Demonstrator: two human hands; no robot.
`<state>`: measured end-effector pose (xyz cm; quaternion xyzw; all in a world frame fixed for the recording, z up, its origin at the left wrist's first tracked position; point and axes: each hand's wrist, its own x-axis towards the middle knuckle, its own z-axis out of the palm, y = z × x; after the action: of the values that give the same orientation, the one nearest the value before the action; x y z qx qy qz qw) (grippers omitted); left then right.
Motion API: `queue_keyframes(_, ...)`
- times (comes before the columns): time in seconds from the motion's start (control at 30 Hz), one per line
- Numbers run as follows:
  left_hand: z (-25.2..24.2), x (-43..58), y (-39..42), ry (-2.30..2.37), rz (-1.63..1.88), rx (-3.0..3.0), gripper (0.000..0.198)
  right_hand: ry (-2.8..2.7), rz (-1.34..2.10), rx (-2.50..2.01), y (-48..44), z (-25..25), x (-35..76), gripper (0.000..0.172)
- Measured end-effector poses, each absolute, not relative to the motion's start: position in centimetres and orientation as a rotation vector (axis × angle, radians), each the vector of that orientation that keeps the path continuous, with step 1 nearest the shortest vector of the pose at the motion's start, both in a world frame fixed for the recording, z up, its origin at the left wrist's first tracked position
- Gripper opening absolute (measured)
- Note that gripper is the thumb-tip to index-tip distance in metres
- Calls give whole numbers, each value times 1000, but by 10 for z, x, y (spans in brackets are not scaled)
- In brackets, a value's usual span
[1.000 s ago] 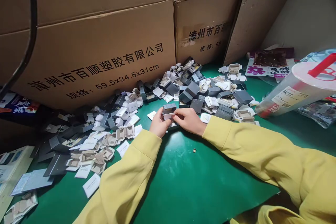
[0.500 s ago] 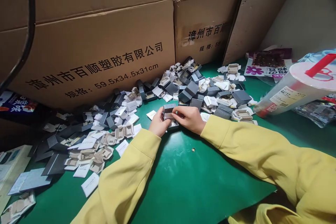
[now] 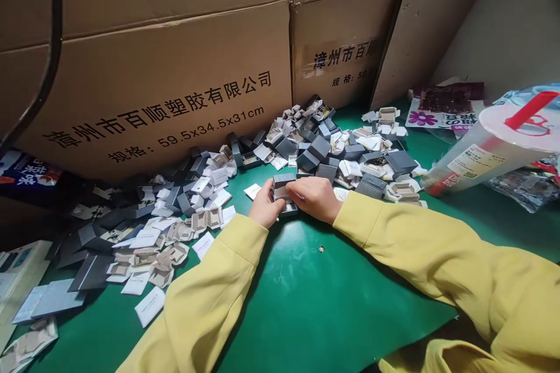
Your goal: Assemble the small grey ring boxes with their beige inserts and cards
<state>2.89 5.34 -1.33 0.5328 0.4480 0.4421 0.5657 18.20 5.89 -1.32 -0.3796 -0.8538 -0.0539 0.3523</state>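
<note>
Between the two hands, on the green table top, sits a small grey box with its lid raised. Left hand curls against the box's left side, fingers closed on it. Right hand grips from the right, fingers bent over the box's front (contents not discernible). Beyond both hands lies a heap of grey boxes and white cards; right of it, a lidded cup on its side.

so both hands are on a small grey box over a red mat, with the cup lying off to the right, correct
Not quite: the mat is green, not red, as the head view shows. The rest holds: the left hand and right hand are both on the small grey box, and the cup lies off to the right.
</note>
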Motion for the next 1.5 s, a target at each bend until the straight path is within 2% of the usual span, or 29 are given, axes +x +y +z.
queue_keyframes(0.2, -11, 30, 53, 1003, 1084, 1207, 44, -2281, -151, -876, 53, -8, 183, 29)
queue_keyframes(0.77, -11, 32, 52, 1008, 1058, 1121, 49, -2397, -112, -1052, 52, -6, 183, 45)
queue_keyframes(1.0, -10, 33, 52, 1022, 1070, 1113, 48, -2316, -85, -1013, 53, -8, 183, 41)
queue_keyframes(1.2, -10, 33, 52, 1054, 1076, 1133, 46, -2334, -105, -1147, 52, -6, 181, 39)
queue_keyframes(1.5, -8, 33, 52, 1097, 1123, 1118, 43, -2305, 89, -1088, 53, -6, 182, 36)
